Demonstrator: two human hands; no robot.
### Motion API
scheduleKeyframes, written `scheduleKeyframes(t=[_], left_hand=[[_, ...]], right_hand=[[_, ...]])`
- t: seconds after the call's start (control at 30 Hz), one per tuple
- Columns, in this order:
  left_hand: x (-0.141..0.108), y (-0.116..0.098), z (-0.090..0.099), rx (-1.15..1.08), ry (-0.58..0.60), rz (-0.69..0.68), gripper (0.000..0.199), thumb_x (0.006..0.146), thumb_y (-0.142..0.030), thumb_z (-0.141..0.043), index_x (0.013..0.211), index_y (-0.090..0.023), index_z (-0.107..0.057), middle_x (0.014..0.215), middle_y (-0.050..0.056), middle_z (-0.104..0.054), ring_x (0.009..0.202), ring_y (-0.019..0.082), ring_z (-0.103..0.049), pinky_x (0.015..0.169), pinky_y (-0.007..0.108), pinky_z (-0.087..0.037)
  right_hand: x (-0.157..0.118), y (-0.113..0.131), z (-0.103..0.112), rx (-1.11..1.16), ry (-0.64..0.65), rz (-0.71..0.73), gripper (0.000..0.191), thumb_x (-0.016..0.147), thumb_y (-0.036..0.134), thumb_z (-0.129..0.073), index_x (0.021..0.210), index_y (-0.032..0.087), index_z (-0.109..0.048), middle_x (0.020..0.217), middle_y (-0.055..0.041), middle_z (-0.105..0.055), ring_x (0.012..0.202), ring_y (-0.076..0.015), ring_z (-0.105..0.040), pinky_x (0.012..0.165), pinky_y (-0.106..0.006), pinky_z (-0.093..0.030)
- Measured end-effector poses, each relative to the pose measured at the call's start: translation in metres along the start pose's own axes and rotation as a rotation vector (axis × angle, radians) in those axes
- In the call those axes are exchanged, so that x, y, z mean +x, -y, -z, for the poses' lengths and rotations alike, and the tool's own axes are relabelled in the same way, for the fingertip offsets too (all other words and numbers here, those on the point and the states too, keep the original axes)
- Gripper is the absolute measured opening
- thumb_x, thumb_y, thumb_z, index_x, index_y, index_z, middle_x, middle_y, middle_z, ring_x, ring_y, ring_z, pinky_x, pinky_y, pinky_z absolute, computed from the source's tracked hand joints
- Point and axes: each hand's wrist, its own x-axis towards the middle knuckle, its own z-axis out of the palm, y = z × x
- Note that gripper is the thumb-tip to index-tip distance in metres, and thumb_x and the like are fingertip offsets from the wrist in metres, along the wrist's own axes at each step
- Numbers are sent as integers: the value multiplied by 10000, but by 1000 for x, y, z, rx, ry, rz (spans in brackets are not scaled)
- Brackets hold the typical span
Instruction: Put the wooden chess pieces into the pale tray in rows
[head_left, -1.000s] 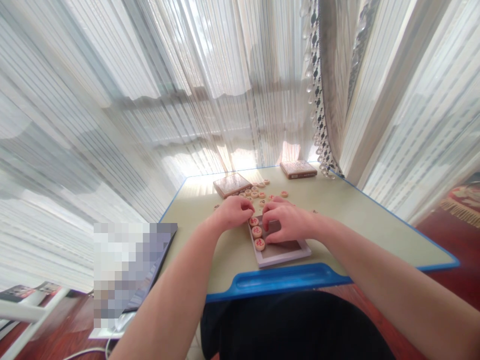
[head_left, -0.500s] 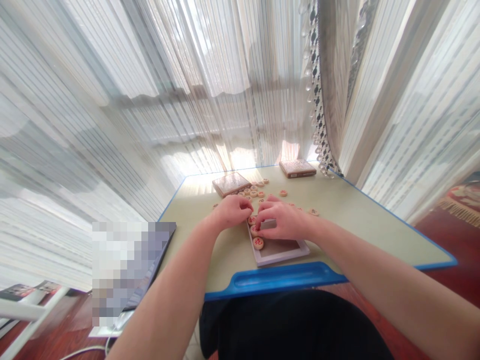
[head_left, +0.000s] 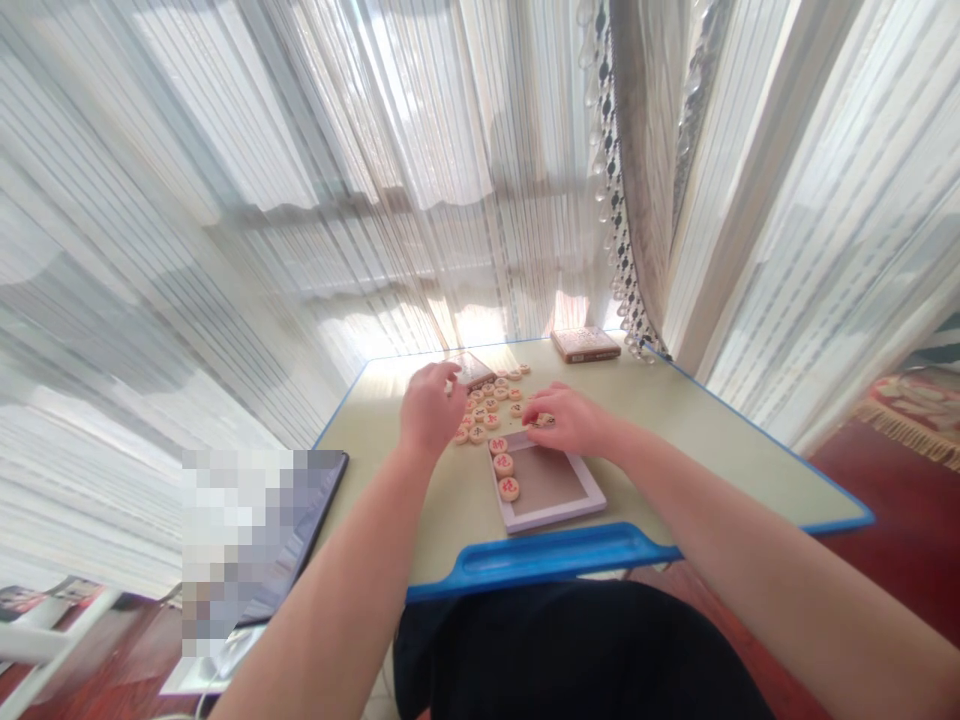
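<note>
A shallow pale box tray point(head_left: 553, 518) lies on the table, with three round xiangqi pieces marked in red along its left side, the middle one a red-marked piece point(head_left: 503, 465). My left hand point(head_left: 433, 412) hovers left of a cluster of loose xiangqi pieces point(head_left: 480, 412), fingers bent and apart, holding nothing I can see. Beyond the tray's far edge, my right hand point(head_left: 570, 420) is low, thumb and fingers curved with a gap between them. A xiangqi piece point(head_left: 543, 420) shows in that gap; whether the fingers touch it is unclear.
A flat patterned box point(head_left: 472, 370) lies behind the pieces, and another box point(head_left: 585, 344) sits at the table's far right. The table point(head_left: 675, 440) has a blue edge and a blue front trough point(head_left: 555, 550). A dark-edged screen point(head_left: 315, 520), partly blurred out, stands at the left.
Both hands have left the tray's left side. My left hand has moved left and up, and my right hand past the far edge. The red-marked pieces stay in the tray.
</note>
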Motion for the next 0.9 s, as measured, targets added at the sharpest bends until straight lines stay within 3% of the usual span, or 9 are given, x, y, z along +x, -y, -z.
scheduleKeyframes(t=[0.07, 0.13, 0.27, 0.4, 0.53, 0.67, 0.73, 0.8, 0.9], left_hand=[[2, 4, 2, 31, -168, -20, 292, 732, -149, -419, 958, -157, -603, 886, 63, -606, 852, 184, -533, 780, 299, -433], [3, 7, 4, 59, -215, -15, 298, 736, -124, -407, 964, -155, -596, 897, 68, -597, 881, 192, -526, 801, 313, -435], [3, 9, 6, 182, -11, 28, 295, 731, -100, -389, 868, -169, -641, 904, 72, -614, 923, 209, -526, 835, 320, -428], [1, 10, 5, 345, 289, 210, 291, 730, -151, -398, 846, -175, -664, 919, 100, -636, 911, 235, -559, 772, 323, -447], [1, 12, 4, 396, 473, 334, 286, 729, -208, -413, 866, -179, -661, 959, 120, -645, 891, 247, -590, 741, 319, -451], [2, 15, 5, 338, 470, 373, 306, 729, -213, -418, 940, -177, -636, 1035, 129, -627, 898, 238, -600, 752, 306, -449], [2, 17, 5, 310, 451, 375, 311, 723, -206, -430, 958, -169, -630, 1041, 130, -628, 914, 240, -597, 768, 303, -444], [2, 18, 5, 281, 468, 374, 311, 707, -175, -440, 949, -171, -636, 1013, 116, -645, 925, 242, -594, 779, 303, -440], [2, 17, 1, 228, 498, 354, 338, 679, -126, -449, 947, -188, -646, 996, 87, -659, 916, 227, -596, 774, 285, -439]], right_hand=[[1, -3, -4, 48, 40, -3, 92, 680, 225, -598, 723, 205, -676, 769, -6, -655, 822, -183, -529, 780, -291, -406], [2, -4, -7, 87, 47, -6, 81, 682, 236, -603, 704, 216, -678, 742, 6, -652, 817, -176, -532, 772, -282, -409], [3, -4, -10, 88, 8, -6, 93, 701, 266, -596, 693, 216, -674, 724, 5, -648, 788, -165, -537, 764, -277, -411], [3, -1, -11, 53, -9, -40, 113, 719, 278, -575, 705, 213, -667, 731, -1, -649, 796, -172, -540, 746, -277, -415], [5, 0, -9, 22, -42, -95, 190, 748, 357, -546, 737, 214, -672, 802, -19, -646, 867, -186, -534, 776, -280, -405], [7, -8, -6, -92, -145, -356, 331, 794, 438, -460, 729, 192, -671, 857, -67, -630, 829, -186, -554, 744, -279, -395], [7, -14, -4, -131, -123, -510, 339, 798, 431, -443, 732, 182, -664, 802, -72, -641, 742, -179, -566, 661, -271, -390], [6, -19, -2, -125, -58, -562, 314, 792, 410, -449, 742, 185, -662, 755, -63, -657, 701, -177, -570, 608, -262, -374], [5, -21, -2, -103, 1, -531, 272, 782, 377, -470, 757, 201, -675, 764, -49, -678, 728, -180, -583, 612, -252, -377]])
